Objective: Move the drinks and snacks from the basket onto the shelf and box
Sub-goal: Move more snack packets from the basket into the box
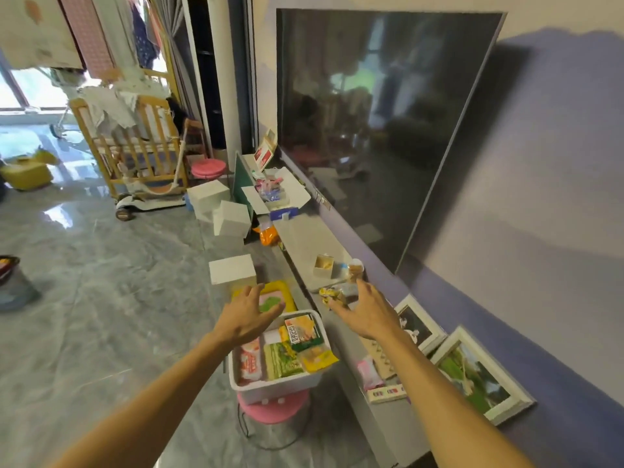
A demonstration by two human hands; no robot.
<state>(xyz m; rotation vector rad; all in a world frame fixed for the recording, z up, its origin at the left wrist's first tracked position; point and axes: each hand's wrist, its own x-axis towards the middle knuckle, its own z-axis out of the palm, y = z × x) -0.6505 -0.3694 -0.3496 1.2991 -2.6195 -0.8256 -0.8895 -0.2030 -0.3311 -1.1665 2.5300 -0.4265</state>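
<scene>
Our left hand (248,315) hovers with its grip released, fingers spread, above the white basket (280,388) of snack packets (283,361) on a pink stool (273,408). Our right hand (366,312), grip also released, reaches over the shelf (304,238) near a yellow snack (327,293).

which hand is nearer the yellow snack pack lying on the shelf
Right. The right hand is open with its fingertips at the yellow snack pack on the shelf. The left hand is spread over the basket, off to the pack's left.
</scene>
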